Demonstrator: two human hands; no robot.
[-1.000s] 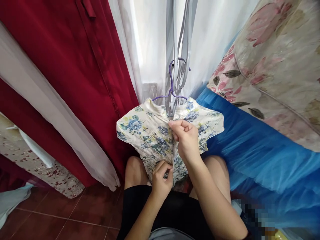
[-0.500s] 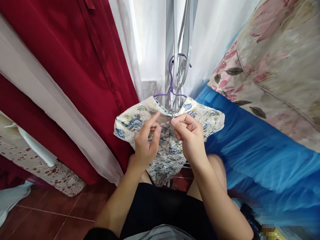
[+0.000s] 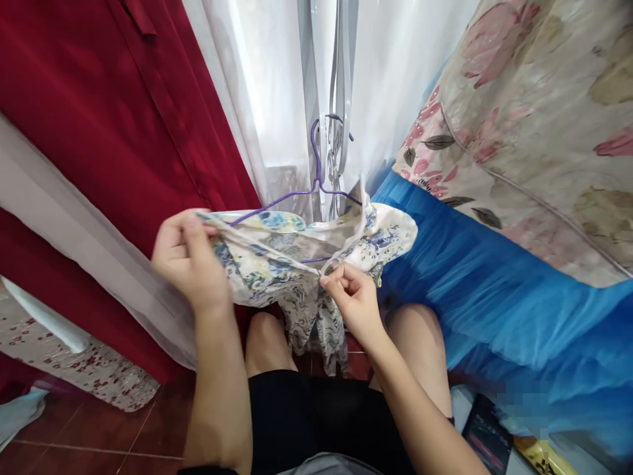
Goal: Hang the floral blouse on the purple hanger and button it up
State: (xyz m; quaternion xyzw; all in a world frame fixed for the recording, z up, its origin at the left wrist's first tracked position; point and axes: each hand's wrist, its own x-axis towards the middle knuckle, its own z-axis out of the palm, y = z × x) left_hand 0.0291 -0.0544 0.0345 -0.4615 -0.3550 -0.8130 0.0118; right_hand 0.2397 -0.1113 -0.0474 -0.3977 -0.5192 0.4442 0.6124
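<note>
A small floral garment (image 3: 277,254), cream with blue flowers, hangs on a purple hanger (image 3: 316,178) hooked on a silver metal window grille (image 3: 333,99). My left hand (image 3: 190,260) is closed on the garment's left edge and holds it pulled out to the left. My right hand (image 3: 349,297) pinches the other open edge near the middle front. The garment is spread open between the two hands, so the hanger's lower bar shows inside it. Its lower part droops between my knees.
A dark red curtain (image 3: 99,125) and a white sheer curtain (image 3: 267,86) hang at the left and centre. A blue ruffled bed skirt (image 3: 504,290) and floral bedding (image 3: 534,132) fill the right. Red floor tiles (image 3: 123,442) lie below. A dark flat object (image 3: 487,432) lies at lower right.
Both hands had been close together at the garment's front closure. The left hand has now drawn its side far to the left, opening the garment, and the right hand has dropped slightly.
</note>
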